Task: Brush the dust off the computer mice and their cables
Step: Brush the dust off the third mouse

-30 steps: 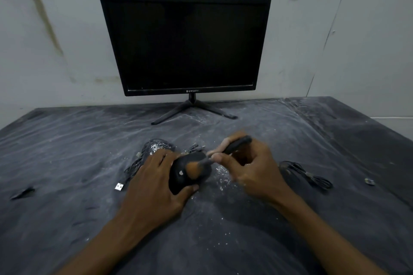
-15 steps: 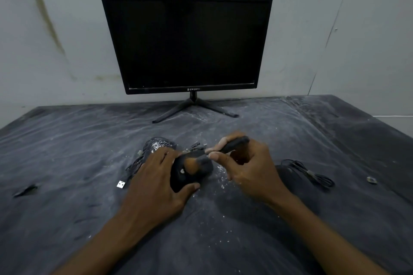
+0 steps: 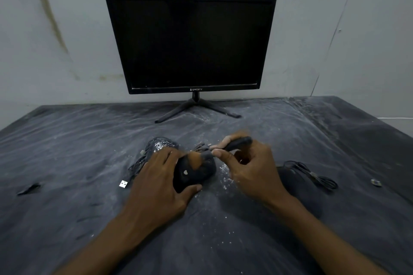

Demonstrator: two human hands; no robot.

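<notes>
My left hand point(image 3: 156, 182) grips a black mouse point(image 3: 190, 176) on the dusty dark table, thumb under its near end and fingers over its left side. My right hand point(image 3: 250, 169) pinches the black handle of a small brush point(image 3: 237, 143); its brown bristles point(image 3: 195, 159) lie blurred on the mouse's top. A second black mouse point(image 3: 162, 145), speckled with white dust, sits just behind my left hand, with its cable and white USB plug point(image 3: 123, 184) trailing left. A third mouse point(image 3: 290, 177) lies right of my right hand with a coiled cable point(image 3: 317, 176).
A black monitor point(image 3: 192, 42) stands on its stand at the back against the wall. White dust flecks point(image 3: 224, 179) lie between my hands. A small dark scrap point(image 3: 28, 188) lies at far left and a small object point(image 3: 376, 182) at far right. The table edge point(image 3: 380, 118) runs diagonally on the right.
The brush bristles have swept leftward and up across the held mouse. My right hand shifted slightly with them. My left hand keeps its grip.
</notes>
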